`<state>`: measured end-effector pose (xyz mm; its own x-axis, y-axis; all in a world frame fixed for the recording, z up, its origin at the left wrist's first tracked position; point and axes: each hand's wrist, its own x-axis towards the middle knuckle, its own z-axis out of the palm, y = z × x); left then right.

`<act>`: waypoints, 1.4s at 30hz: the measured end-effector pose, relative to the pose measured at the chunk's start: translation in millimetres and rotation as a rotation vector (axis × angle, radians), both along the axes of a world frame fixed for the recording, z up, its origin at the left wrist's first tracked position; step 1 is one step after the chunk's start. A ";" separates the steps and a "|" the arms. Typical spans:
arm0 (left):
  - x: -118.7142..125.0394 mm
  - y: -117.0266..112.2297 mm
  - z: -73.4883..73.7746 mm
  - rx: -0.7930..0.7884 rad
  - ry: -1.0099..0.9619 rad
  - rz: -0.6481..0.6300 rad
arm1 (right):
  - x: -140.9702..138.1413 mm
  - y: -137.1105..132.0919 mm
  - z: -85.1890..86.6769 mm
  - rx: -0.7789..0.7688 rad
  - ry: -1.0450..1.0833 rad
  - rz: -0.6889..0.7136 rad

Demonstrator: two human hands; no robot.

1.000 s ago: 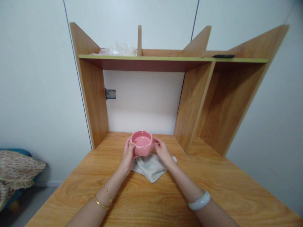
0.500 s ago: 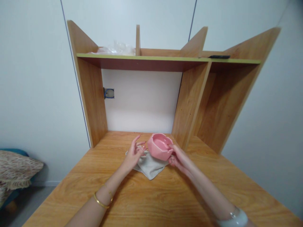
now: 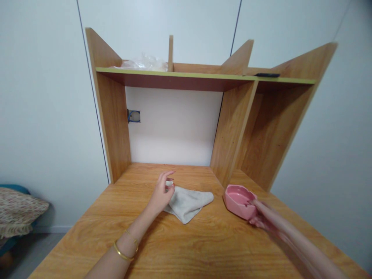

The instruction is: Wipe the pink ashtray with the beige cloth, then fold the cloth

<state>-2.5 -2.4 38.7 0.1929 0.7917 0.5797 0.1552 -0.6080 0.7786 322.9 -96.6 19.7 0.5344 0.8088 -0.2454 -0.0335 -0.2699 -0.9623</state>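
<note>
A pink faceted ashtray [image 3: 238,205] with notches in its rim is held at its right side by my right hand [image 3: 257,215], thumb inside the rim and fingers beneath. It is over the right part of the wooden desk. My left hand [image 3: 164,190] hovers at the left end of a crumpled grey cloth [image 3: 188,201], its fingers curved and apart with nothing in them. Whether the left hand touches the cloth, I cannot tell. The cloth lies on the desk between the two hands.
A wooden shelf unit [image 3: 232,131] rises from the back of the desk [image 3: 162,248]. On its top board lie a clear plastic bag [image 3: 145,63] and a dark flat object [image 3: 267,74]. An open wall socket box [image 3: 134,116] shows blue wire. A patterned cloth [image 3: 20,209] is at far left.
My right hand has carried the ashtray to the right, away from above the cloth, which now shows more fully. My left hand has stayed nearly in place.
</note>
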 end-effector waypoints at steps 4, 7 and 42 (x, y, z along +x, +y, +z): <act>-3.9 4.4 -1.1 0.028 -0.022 0.050 | 6.3 6.5 0.9 -0.048 0.049 0.010; -5.1 7.3 -2.1 0.049 0.001 0.061 | 9.0 12.9 0.0 -0.012 0.089 0.018; -20.8 29.0 -2.5 -0.150 0.156 0.186 | -2.0 17.9 16.9 0.402 -0.891 -0.059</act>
<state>-23.2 26.6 36.3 0.1139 0.8964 0.4284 0.3789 -0.4378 0.8154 320.9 -78.8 36.6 0.4324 0.7100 0.5558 0.7473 0.0627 -0.6616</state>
